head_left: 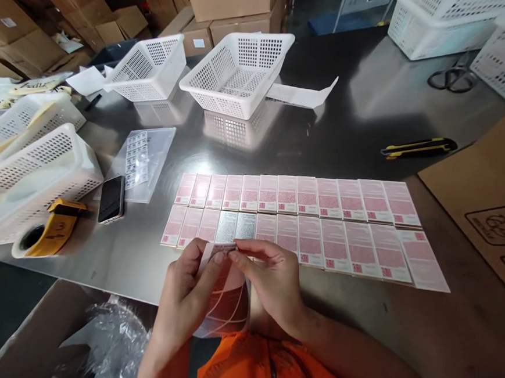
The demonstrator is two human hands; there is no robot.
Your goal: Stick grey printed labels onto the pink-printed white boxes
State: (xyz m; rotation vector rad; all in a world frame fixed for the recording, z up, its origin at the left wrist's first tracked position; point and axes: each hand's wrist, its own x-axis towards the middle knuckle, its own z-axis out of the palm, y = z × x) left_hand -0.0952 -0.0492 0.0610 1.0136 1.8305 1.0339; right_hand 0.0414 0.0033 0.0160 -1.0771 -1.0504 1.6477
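- A steel worktable is carrying two rows of pink boxes; brown cartons are stacking up beyond its far edge.
- Behind the rows, two white perforated baskets are standing; a yellow utility knife is lying to their right.
- Left of the rows, a phone is lying face up near a yellow tape dispenser and a clear bag of labels.
- The print on the boxes is proving too small to read; a flat carton at the right is being cut off by the frame.
- The left hand is gripping a curled pink sticker sheet just in front of the near row.
- The right hand is pinching a small label at the sheet's top edge, fingertips closed on it, touching the left thumb.
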